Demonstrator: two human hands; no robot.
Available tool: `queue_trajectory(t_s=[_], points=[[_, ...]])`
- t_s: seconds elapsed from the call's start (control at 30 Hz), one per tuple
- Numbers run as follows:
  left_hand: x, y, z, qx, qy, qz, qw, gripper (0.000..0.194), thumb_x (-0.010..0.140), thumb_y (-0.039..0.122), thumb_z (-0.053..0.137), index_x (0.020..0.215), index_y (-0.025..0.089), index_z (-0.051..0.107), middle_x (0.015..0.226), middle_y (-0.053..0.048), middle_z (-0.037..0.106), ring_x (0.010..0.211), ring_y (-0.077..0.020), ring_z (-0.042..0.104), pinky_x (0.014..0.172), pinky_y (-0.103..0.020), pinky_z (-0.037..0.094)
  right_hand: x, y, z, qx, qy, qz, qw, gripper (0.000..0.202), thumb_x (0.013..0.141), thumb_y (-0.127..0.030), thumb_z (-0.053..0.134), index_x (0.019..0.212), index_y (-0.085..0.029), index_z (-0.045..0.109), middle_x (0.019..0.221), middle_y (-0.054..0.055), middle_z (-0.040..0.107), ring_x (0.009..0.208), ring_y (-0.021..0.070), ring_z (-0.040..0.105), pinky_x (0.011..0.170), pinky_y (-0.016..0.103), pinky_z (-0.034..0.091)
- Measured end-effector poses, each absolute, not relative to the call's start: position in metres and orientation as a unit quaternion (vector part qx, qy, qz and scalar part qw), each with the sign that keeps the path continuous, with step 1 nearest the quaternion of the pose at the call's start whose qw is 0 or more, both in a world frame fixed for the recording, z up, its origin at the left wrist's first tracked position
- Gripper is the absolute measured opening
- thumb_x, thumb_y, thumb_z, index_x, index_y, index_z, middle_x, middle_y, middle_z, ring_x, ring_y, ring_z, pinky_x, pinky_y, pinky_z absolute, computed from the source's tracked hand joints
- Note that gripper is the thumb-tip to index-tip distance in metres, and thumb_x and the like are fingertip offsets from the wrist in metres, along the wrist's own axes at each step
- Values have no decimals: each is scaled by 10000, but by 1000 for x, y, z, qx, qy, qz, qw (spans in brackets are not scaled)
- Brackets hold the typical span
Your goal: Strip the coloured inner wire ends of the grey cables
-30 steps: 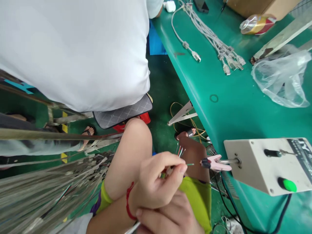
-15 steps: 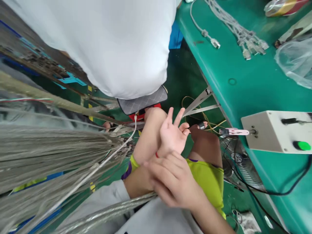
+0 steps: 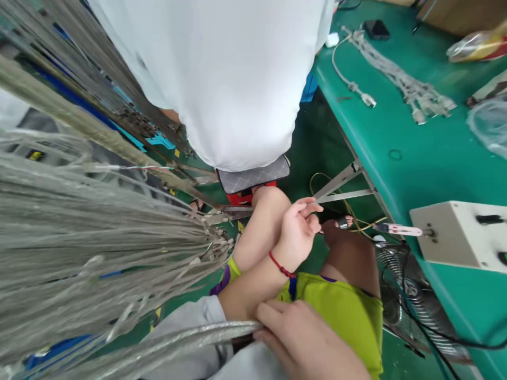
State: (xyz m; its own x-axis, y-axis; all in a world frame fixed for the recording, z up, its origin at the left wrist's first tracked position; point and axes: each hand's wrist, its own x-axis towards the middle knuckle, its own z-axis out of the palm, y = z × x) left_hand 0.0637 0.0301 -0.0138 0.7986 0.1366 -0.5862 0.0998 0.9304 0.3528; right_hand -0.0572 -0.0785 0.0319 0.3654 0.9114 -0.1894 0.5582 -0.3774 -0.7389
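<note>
Beside the desk's (image 3: 428, 169) long edge, the right hand's (image 3: 312, 338) grip closes around grey cables (image 3: 214, 333); the left hand's (image 3: 300, 232) grip is loosely open, fingers curled.

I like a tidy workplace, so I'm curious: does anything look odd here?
Only small things. A bottle-like container lies on its side near the back of the green table, where one might expect it upright. One cable's plug also lies apart from the other plugs. I see no spill.
</note>
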Motion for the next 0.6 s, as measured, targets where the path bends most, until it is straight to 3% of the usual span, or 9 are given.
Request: queue_trajectory(t_s=[0.1,0.17,0.27,0.37,0.43,0.53,0.6], points=[[65,40,-16,194,302,30,933,105,927,241,738,994,179,686,763,-7,718,473,-85,433,502,-235,350,-32,-87,38,-801,-446,276,289,161,1101,-190,751,972,-259,683,903,-7,795,717,226,768,599,341,487],[66,47,-17,204,294,39,933,124,916,239,762,989,185,677,760,10,688,486,-80,437,506,-225,345,-16,-90,40,-815,-417,253,313,105,1138,-174,681,1131,-246,757,997,19,811,848,238,805,705,321,562],[71,56,-18,229,282,42,931,144,906,245,785,970,190,668,764,19,656,505,-80,446,509,-220,346,2,-96,42,-807,-383,249,375,333,1172,-171,623,1455,-285,757,1246,41,836,1072,231,837,904,308,642],[78,60,-15,260,271,36,926,154,889,245,797,928,193,657,755,24,630,515,-81,447,503,-213,335,9,-103,41,-787,-399,247,400,538,1165,-86,520,1640,-295,663,1469,69,793,1229,214,820,1020,299,654],[85,61,-11,280,259,29,924,118,882,233,776,918,183,675,759,18,633,524,-80,453,509,-204,346,10,-105,39,-795,-415,221,384,577,1132,-36,470,1626,-255,673,1495,99,780,1235,237,816,1020,333,667],[101,60,-4,311,242,12,919,63,875,216,732,898,163,707,761,7,646,522,-71,452,518,-194,364,9,-106,34,-809,-428,177,362,477,1113,-41,448,1426,-201,770,1343,122,805,1064,261,827,918,374,691],[117,59,1,332,237,-4,913,67,881,227,735,873,165,712,746,7,651,510,-69,452,512,-193,362,7,-106,28,-813,-422,146,374,460,1098,-43,446,1395,-193,764,1254,120,809,986,255,827,854,363,695]])
